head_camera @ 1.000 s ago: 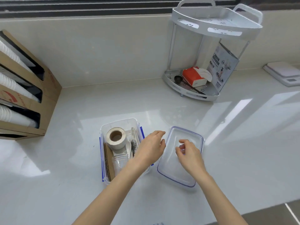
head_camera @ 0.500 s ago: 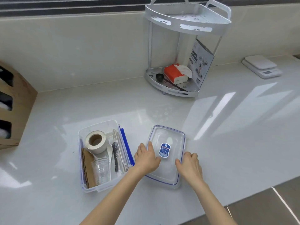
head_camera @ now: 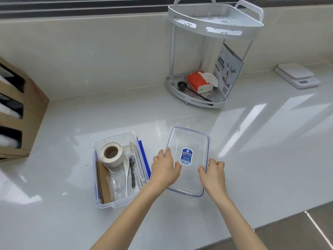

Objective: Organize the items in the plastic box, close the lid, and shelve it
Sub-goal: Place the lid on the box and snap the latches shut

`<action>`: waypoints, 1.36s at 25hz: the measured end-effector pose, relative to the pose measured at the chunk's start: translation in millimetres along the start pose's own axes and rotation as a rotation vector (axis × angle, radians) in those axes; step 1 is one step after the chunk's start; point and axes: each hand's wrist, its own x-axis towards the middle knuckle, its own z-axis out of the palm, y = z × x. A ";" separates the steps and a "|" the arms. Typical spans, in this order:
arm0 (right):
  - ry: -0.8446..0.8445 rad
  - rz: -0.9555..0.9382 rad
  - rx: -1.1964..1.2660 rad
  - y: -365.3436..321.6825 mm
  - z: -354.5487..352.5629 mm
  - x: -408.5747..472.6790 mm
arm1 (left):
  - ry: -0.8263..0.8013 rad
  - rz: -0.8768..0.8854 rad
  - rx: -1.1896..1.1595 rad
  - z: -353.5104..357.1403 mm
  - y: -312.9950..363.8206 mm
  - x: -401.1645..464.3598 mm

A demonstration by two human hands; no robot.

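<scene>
Lid [head_camera: 188, 141] lies flat on the counter [head_camera: 252, 159], just right of the box [head_camera: 100, 204], w/ a narrow strip of counter between them. Lid's long axis runs near-to-far, tilted a bit right at the far end; box lies roughly parallel. So the coming move is prob a short lift and carry leftward, lid kept in about the same orientation to drop onto the box.

Left hand [head_camera: 165, 170] is on the lid's left long edge, fingers curled over the rim, thumb in on the clear panel. Right hand [head_camera: 213, 173] is on the right long edge, fingers half-closed round the rim. Both look like they grip the lid, though how firmly can't be told. Left hand is nearer the box, so it'd lead the carry.

Lid: clear hard plastic, rounded rectangle, blue seal line round the edge, blue sticker [head_camera: 186, 156] at centre. Glossy, likely slippery. Box: clear plastic tub, blue latch flaps on its sides. Inside: tape roll [head_camera: 112, 154] at the far left, pale w/ cardboard core; corrugated cardboard piece [head_camera: 103, 183] standing on edge along the left wall; stacked clear cups [head_camera: 116, 186] near end; white spoon [head_camera: 126, 165] and a dark fork [head_camera: 132, 168] lying near-to-far. Roll may sit highest in the box, could foul the lid.

Shelf rack [head_camera: 214, 26] stands far right against the wall, well apart from the box.
</scene>
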 end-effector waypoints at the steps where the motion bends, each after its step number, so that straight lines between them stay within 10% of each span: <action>1: 0.023 -0.023 0.027 -5.6 -2.5 0.4 | 0.047 0.014 -0.016 -6.1 -0.7 -0.8; 14: -0.162 -0.300 0.176 -92.0 39.2 -30.0 | 0.457 -0.119 -0.329 -64.6 -98.2 -44.0; 34: -0.303 -0.330 0.124 -122.2 84.0 -29.6 | 0.443 -0.358 -0.621 -75.4 -146.0 -50.8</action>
